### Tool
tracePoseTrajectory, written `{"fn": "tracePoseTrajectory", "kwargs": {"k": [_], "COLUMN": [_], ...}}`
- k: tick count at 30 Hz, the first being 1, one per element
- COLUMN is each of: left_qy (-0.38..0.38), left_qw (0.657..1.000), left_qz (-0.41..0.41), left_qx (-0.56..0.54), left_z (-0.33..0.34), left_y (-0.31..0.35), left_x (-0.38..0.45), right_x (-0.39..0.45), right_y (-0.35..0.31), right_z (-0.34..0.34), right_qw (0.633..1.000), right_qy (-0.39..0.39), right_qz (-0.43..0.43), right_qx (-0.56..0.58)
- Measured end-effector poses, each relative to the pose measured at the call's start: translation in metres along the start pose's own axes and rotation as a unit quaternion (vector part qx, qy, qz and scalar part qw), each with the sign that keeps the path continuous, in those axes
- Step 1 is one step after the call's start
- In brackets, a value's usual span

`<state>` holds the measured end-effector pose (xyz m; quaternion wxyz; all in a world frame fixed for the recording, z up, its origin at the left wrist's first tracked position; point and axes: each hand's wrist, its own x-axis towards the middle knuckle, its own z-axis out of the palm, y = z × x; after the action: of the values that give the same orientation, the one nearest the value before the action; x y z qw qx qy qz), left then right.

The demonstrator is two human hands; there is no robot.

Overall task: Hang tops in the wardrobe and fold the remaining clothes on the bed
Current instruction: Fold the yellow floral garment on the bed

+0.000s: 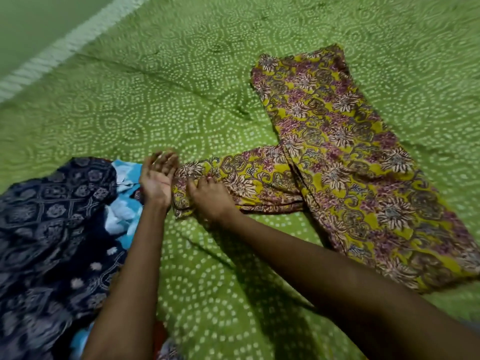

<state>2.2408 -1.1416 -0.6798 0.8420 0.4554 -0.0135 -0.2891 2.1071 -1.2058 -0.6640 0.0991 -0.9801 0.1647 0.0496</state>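
1. Across the whole view spread the green bed [233,74], its far left edge meeting a pale strip; open sheet lay far and near of the hands.
2. Right of centre lay the yellow floral garment [350,152], long axis running far to near-right, one narrow part reaching left.
3. At near left sat a dark printed pile [52,216].
4. The right hand [210,196] pressed that narrow part's end, fingers bent on it.
5. The left hand [157,178] hovered just left, palm up, fingers loosely apart, holding nothing.

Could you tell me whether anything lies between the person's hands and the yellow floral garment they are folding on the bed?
Nothing visible does. The right hand already rests on the yellow floral garment at its near end, and the left hand hovers open right beside it. The dark patterned clothes lie off to the left.
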Motion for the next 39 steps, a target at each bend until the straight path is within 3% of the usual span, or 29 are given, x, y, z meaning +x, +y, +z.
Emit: {"fn": "tracePoseTrajectory", "kwargs": {"k": [1, 3, 5, 7, 12, 14, 15, 17, 18, 20, 22, 25, 27, 29, 30, 32, 34, 36, 37, 39], "left_qy": [0.026, 0.058, 0.066, 0.059, 0.130, 0.193, 0.192, 0.094, 0.013, -0.165, -0.266, -0.305, -0.305, -0.280, -0.267, -0.250, -0.238, -0.236, -0.234, -0.232], "left_qw": [0.994, 0.985, 0.989, 0.992, 0.991, 0.970, 0.958, 0.933, 0.911, 0.825, 0.742, 0.673, 0.575, 0.488, 0.470, 0.451, 0.446, 0.445, 0.447, 0.446], "left_qz": [0.002, 0.010, 0.018, 0.021, 0.033, 0.072, 0.080, 0.108, 0.133, 0.193, 0.223, 0.185, 0.166, 0.165, 0.170, 0.185, 0.195, 0.199, 0.198, 0.195], "left_qx": [-0.105, -0.163, -0.134, -0.109, -0.003, 0.128, 0.199, 0.329, 0.389, 0.504, 0.573, 0.648, 0.741, 0.810, 0.824, 0.837, 0.841, 0.840, 0.841, 0.842], "left_z": [-0.007, -0.014, -0.016, -0.014, 0.006, 0.030, 0.052, 0.101, 0.128, 0.174, 0.212, 0.250, 0.240, 0.216, 0.207, 0.202, 0.206, 0.206, 0.205, 0.204], "left_y": [-0.001, -0.001, -0.003, -0.006, -0.009, -0.018, -0.029, -0.060, -0.078, -0.112, -0.134, -0.164, -0.188, -0.206, -0.212, -0.217, -0.218, -0.218, -0.218, -0.219], "left_x": [0.001, 0.003, 0.006, 0.008, 0.007, 0.001, -0.009, -0.043, -0.062, -0.092, -0.104, -0.111, -0.110, -0.105, -0.102, -0.100, -0.102, -0.103, -0.102, -0.103], "right_x": [0.005, 0.010, 0.000, -0.025, -0.113, -0.139, -0.148, -0.160, -0.163, -0.165, -0.164, -0.167, -0.167, -0.166, -0.165, -0.161, -0.156, -0.152, -0.154, -0.161], "right_y": [0.007, 0.030, 0.070, 0.123, 0.245, 0.283, 0.299, 0.314, 0.318, 0.321, 0.318, 0.329, 0.336, 0.345, 0.349, 0.350, 0.343, 0.335, 0.330, 0.324], "right_z": [-0.007, -0.026, -0.052, -0.076, -0.091, -0.073, -0.066, -0.050, -0.044, -0.036, -0.035, -0.028, -0.019, -0.006, 0.001, 0.007, 0.001, -0.006, -0.011, -0.011], "right_qw": [0.999, 0.956, 0.833, 0.695, 0.483, 0.440, 0.440, 0.452, 0.452, 0.458, 0.458, 0.432, 0.371, 0.283, 0.253, 0.230, 0.268, 0.366, 0.458, 0.716], "right_qy": [0.029, 0.117, 0.184, 0.238, 0.357, 0.361, 0.349, 0.291, 0.265, 0.233, 0.230, 0.229, 0.257, 0.297, 0.312, 0.325, 0.347, 0.396, 0.415, 0.383], "right_qz": [0.010, 0.084, 0.171, 0.197, 0.258, 0.322, 0.359, 0.408, 0.423, 0.443, 0.438, 0.422, 0.399, 0.397, 0.405, 0.406, 0.416, 0.415, 0.392, 0.264], "right_qx": [0.043, 0.255, 0.493, 0.650, 0.757, 0.756, 0.745, 0.738, 0.740, 0.735, 0.738, 0.763, 0.799, 0.821, 0.821, 0.822, 0.797, 0.733, 0.682, 0.521]}}
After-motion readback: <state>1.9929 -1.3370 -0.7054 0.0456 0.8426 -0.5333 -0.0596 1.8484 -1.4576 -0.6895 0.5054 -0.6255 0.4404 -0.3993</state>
